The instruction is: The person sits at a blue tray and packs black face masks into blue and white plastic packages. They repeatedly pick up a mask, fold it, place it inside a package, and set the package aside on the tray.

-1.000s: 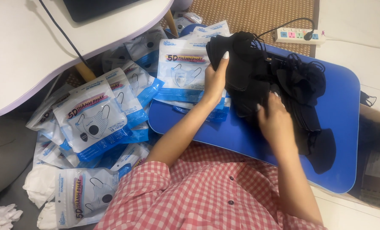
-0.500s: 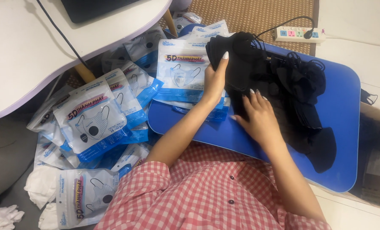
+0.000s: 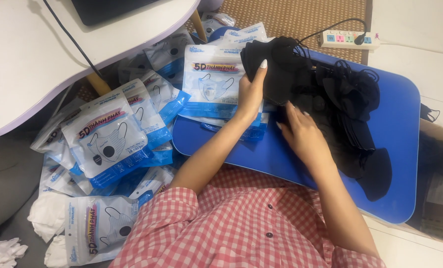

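blue tray: black masks between left fingers.

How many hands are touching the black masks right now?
2. The left hand grips a bunch of black masks at the far edge of the blue tray; the right hand rests on the mask pile lying there. No other hands show.

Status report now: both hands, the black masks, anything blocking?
Left hand grips black mask stack. Right hand rests on loose black masks on blue tray. Mask packets beside the left hand, nothing blocking.
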